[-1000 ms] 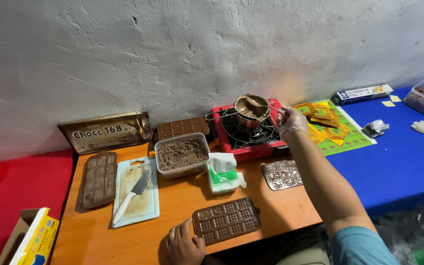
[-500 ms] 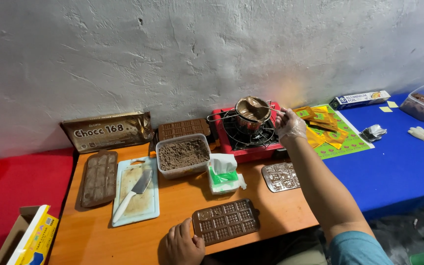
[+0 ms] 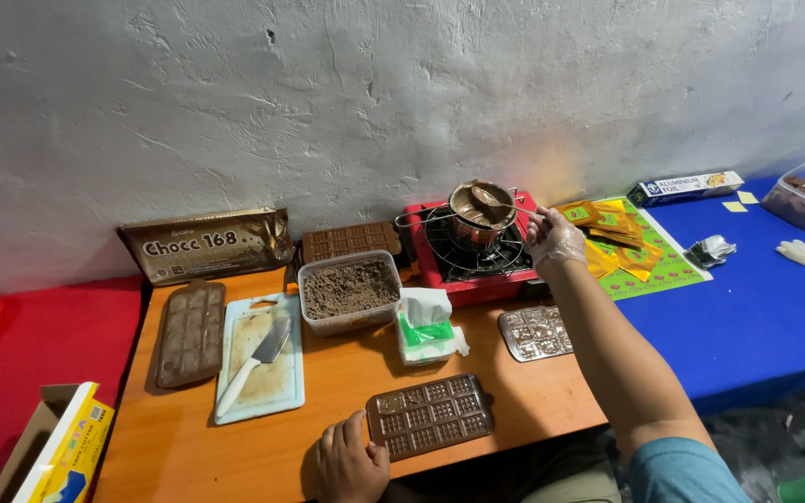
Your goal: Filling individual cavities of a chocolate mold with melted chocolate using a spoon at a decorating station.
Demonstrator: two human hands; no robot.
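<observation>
Right hand [image 3: 553,238] pinching pot [image 3: 480,206] handle on stove [image 3: 473,253], likely hot and sloshy; left hand [image 3: 350,460] spread, steadying rigid mould [image 3: 430,415] edge.

Counts on the table

Four moulds: one [image 3: 430,416] by the near edge, one [image 3: 190,333] at left, one [image 3: 351,241] by the wall, one clear [image 3: 535,333]. One knife [image 3: 255,363], one board [image 3: 261,402], one tub [image 3: 348,295], one stove [image 3: 477,256], one pot [image 3: 480,210], one foil box [image 3: 685,187], two hands [image 3: 350,461] [image 3: 553,238].

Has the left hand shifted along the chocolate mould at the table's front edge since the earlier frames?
No. The left hand rests at the left end of the chocolate mould, as before.
</observation>
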